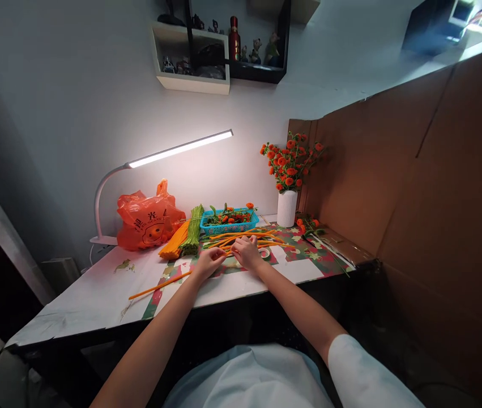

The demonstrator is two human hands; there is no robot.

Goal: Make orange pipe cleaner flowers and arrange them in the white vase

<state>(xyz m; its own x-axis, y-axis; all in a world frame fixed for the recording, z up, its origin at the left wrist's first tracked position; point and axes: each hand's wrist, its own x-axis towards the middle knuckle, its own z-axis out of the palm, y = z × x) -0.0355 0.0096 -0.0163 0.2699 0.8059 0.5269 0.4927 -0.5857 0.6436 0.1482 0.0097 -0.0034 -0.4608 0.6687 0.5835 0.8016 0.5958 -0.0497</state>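
Observation:
My left hand [209, 262] and my right hand [247, 251] rest close together on the table [96, 294], fingers curled in toward each other. Both pinch something small and thin between them that I cannot make out; it may be an orange pipe cleaner. Just beyond my hands lies a loose spread of orange and green pipe cleaners [244, 236]. One long orange pipe cleaner [160, 285] lies alone on the table left of my left hand.
A blue basket [229, 221] of small orange flowers stands behind the stems, beside bundles of green and orange pipe cleaners [185, 235]. An orange plastic bag [147, 218], a lit desk lamp [173, 152] and a white vase of orange flowers [287, 207] stand along the wall. Cardboard [414, 187] walls the right side.

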